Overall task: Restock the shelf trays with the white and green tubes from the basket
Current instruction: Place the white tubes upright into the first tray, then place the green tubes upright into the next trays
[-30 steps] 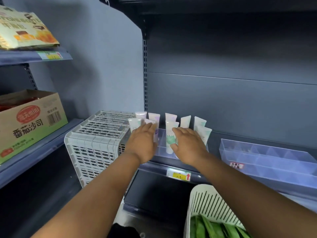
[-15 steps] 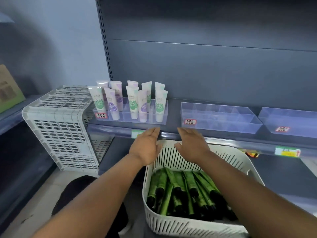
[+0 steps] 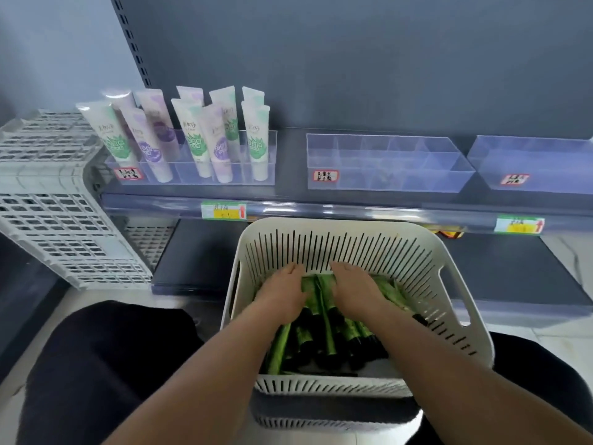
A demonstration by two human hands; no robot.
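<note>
Your left hand [image 3: 282,297] and right hand [image 3: 356,297] lay flat, fingers relaxed and gripping nothing, on the green tubes [image 3: 321,329] inside the white basket [image 3: 449,303].

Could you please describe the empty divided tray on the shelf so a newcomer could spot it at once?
Look along the grey shelf above the white basket. The divided tray sits mid-shelf, right of the tray of upright tubes. Unlike that one, it holds nothing.
</note>
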